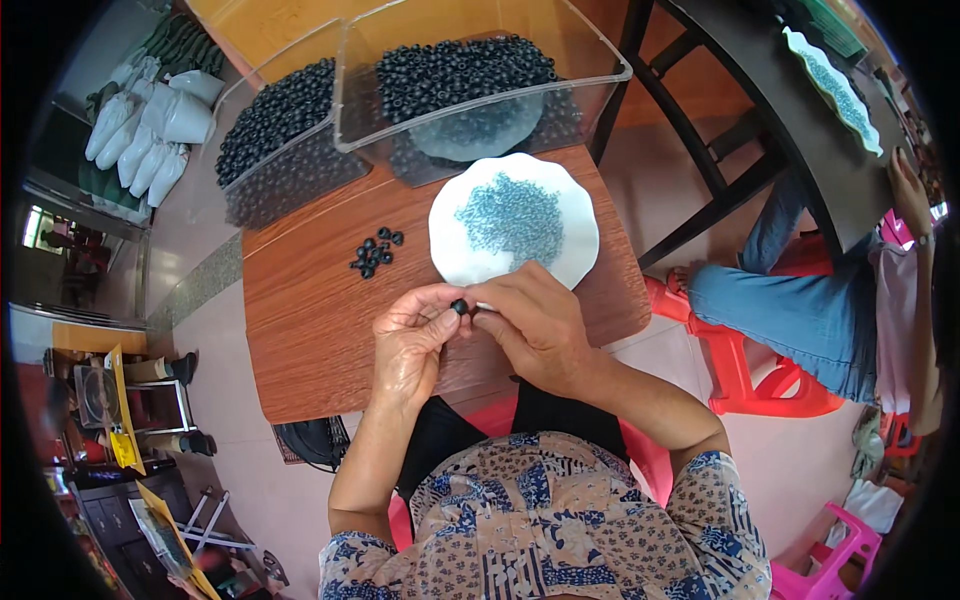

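Between the thumb and fingertips of my left hand (410, 335) is a small black round bead-like part (459, 306). My right hand (535, 325) is closed in a pinch right beside it; whatever its fingertips hold is too small to make out. Both hands meet over the near rim of a white scalloped plate (450, 250), which carries a heap of tiny clear-blue pieces (512, 218). A loose cluster of similar black parts (372, 258) lies on the brown wooden table (310, 340), left of the plate.
Two clear plastic bins, the left (290, 130) and the right (480, 80), stand at the table's far side, full of black parts. At right, another person (800, 310) sits by a dark table (770, 70) holding a second plate (835, 90). White sacks (160, 125) lie far left.
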Available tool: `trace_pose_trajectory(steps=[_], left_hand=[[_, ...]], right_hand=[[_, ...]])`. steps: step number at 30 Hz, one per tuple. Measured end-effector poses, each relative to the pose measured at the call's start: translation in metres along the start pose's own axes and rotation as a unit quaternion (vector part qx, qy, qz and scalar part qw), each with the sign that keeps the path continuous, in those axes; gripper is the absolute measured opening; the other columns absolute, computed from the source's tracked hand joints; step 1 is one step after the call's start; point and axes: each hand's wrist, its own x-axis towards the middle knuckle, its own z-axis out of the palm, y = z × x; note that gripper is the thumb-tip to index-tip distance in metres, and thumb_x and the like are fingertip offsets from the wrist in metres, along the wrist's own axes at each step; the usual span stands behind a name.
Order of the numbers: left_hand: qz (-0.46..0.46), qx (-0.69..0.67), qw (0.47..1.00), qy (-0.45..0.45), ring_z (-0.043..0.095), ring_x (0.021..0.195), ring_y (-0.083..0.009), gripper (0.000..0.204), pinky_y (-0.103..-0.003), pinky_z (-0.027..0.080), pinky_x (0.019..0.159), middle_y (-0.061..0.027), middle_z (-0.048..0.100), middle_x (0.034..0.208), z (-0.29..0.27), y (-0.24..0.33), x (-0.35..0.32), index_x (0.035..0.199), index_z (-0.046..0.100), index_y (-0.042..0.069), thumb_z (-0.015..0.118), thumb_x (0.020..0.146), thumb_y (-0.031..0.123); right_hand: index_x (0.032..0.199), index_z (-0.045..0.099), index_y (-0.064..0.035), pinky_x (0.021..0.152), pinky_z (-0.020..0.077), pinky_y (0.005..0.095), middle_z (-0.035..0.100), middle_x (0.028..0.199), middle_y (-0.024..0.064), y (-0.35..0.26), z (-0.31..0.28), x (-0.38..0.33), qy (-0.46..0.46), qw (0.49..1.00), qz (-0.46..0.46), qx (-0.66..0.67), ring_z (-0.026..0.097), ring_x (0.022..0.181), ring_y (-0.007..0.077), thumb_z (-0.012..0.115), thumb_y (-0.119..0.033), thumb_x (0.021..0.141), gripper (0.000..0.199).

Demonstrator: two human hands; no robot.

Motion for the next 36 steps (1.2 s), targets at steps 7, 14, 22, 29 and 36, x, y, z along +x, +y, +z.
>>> trace_pose_trajectory(steps=[7, 14, 22, 29, 36], left_hand=[[0.032, 0.049, 0.998, 0.013, 0.066, 0.083, -0.0153, 0.041, -0.026, 0.056, 0.069, -0.0115, 0.068, 0.096, 0.013, 0.007, 0.004, 0.116, 0.057, -0.004, 0.070, 0.077, -0.009], [0.000, -0.036, 0.999, 0.006, 0.066, 0.086, -0.0162, 0.032, -0.026, 0.056, 0.070, -0.0117, 0.068, 0.097, 0.007, 0.009, -0.024, 0.112, 0.059, -0.003, 0.067, 0.081, -0.008], [-0.075, -0.121, 0.989, -0.042, 0.061, 0.077, -0.0179, 0.029, -0.031, 0.050, 0.069, -0.0095, 0.066, 0.094, -0.024, -0.008, -0.056, 0.111, 0.060, -0.002, 0.067, 0.086, 0.013], [-0.106, -0.092, 0.985, -0.101, 0.058, 0.075, -0.0169, 0.025, -0.031, 0.046, 0.067, -0.0094, 0.064, 0.090, -0.056, -0.005, -0.063, 0.108, 0.061, -0.001, 0.065, 0.089, 0.015], [-0.117, -0.110, 0.982, -0.099, 0.055, 0.067, -0.0158, 0.019, -0.032, 0.044, 0.063, -0.0115, 0.062, 0.085, -0.069, 0.018, -0.044, 0.098, 0.060, -0.003, 0.065, 0.088, 0.013]], right_hand=[[0.101, 0.067, -0.0060, 0.064, 0.0455, 0.0329, 0.063, 0.093, 0.0070, 0.011, -0.005, 0.010, -0.040, 0.999, -0.022, -0.009, 0.055, 0.077, 0.0240, 0.072, 0.000, 0.070, 0.032], [0.093, 0.068, -0.0022, 0.062, 0.0460, 0.0317, 0.063, 0.094, 0.0082, -0.010, 0.004, -0.004, 0.010, 0.998, -0.066, -0.003, 0.056, 0.077, 0.0243, 0.072, 0.001, 0.067, 0.026], [0.088, 0.069, -0.0017, 0.063, 0.0487, 0.0308, 0.064, 0.091, 0.0085, -0.042, 0.034, -0.032, 0.065, 0.982, -0.132, -0.115, 0.057, 0.077, 0.0246, 0.068, -0.003, 0.061, 0.027], [0.086, 0.068, -0.0016, 0.062, 0.0485, 0.0327, 0.064, 0.090, 0.0084, -0.055, 0.049, -0.038, 0.014, 0.987, -0.122, -0.105, 0.058, 0.076, 0.0246, 0.069, -0.004, 0.064, 0.022], [0.083, 0.069, -0.0065, 0.064, 0.0468, 0.0355, 0.064, 0.084, 0.0106, -0.010, 0.018, 0.008, 0.006, 0.974, -0.002, -0.227, 0.058, 0.076, 0.0280, 0.068, 0.001, 0.070, 0.016]])
